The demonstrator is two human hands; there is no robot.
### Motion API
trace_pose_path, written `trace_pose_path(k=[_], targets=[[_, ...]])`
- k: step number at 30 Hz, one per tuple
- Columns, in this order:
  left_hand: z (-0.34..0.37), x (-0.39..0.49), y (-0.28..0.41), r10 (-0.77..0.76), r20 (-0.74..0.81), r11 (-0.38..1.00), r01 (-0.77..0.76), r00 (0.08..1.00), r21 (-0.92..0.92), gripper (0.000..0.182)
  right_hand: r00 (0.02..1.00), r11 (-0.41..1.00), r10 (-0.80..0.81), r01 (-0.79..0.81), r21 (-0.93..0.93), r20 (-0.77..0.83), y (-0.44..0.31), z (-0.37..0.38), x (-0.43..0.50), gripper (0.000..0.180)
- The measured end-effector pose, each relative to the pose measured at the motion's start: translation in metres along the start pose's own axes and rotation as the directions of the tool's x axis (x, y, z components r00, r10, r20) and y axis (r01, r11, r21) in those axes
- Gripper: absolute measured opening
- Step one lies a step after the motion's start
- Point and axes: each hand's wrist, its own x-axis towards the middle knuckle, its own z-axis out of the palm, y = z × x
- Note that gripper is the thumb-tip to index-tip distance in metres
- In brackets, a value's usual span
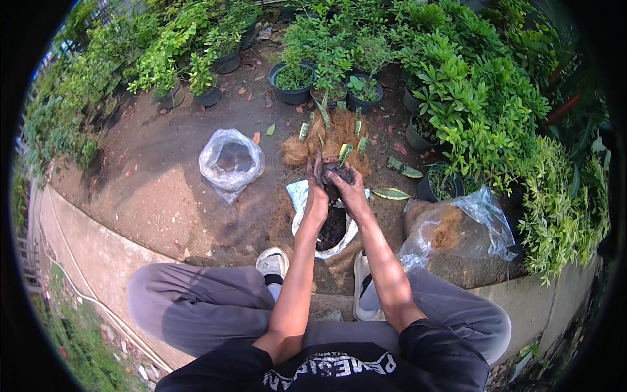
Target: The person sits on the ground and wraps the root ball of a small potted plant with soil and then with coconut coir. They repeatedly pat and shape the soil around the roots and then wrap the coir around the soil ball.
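Observation:
Just above a white sack (pixel 297 223) of dark soil (pixel 333 228), both of my hands, smeared with soil, press around a dark soil clump (pixel 341 172). My left hand (pixel 316 188) lies along its left side, fingers stretched forward. My right hand (pixel 349 188) curls over its right side, thumb on top. A variegated snake plant leaf cutting (pixel 345 154) stands up at the clump's far edge; whether its base sits in the soil is hidden. Just beyond lie several balls of brown coconut fibre (pixel 338 130) with upright leaf cuttings (pixel 303 131) in them.
A clear plastic bag (pixel 232 159) stands open on the ground at left. To the right are a cut snake plant leaf (pixel 391 193), another leaf piece (pixel 404 167) and a plastic bag of fibre (pixel 453 230). Potted plants (pixel 292 81) line the back and right. A hose (pixel 105 308) runs along the left.

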Motion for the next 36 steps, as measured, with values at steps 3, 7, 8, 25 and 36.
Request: trace_pose_path(k=[3, 7, 8, 25, 36], targets=[[-0.002, 0.001, -0.009, 0.035, -0.082, 0.999, -0.036, 0.996, -0.004, 0.092, 0.996, 0.982, 0.069, -0.077, 0.172, 0.053, 0.009, -0.002, 0.003, 0.036], [-0.006, 0.001, -0.01, 0.139, -0.273, 0.957, -0.058, 0.952, 0.283, 0.063, 0.991, 0.983, 0.132, -0.135, 0.125, 0.032, 0.023, -0.004, 0.009, 0.046], [-0.008, 0.003, -0.01, 0.088, -0.319, 0.963, 0.002, 0.944, 0.271, 0.057, 0.98, 0.981, 0.191, -0.193, -0.028, -0.063, 0.024, -0.004, 0.009, 0.05], [-0.01, -0.002, 0.02, -0.046, -0.5, 0.995, -0.005, 0.865, -0.099, 0.078, 0.929, 0.526, 0.329, -0.328, 0.785, 0.168, 0.001, -0.006, 0.003, 0.087], [0.033, -0.021, 0.04, 0.413, -0.036, 0.437, -0.163, 0.91, 0.885, 0.047, 0.948, 0.81, 0.313, -0.233, 0.538, -0.061, 0.014, 0.011, -0.001, 0.054]])
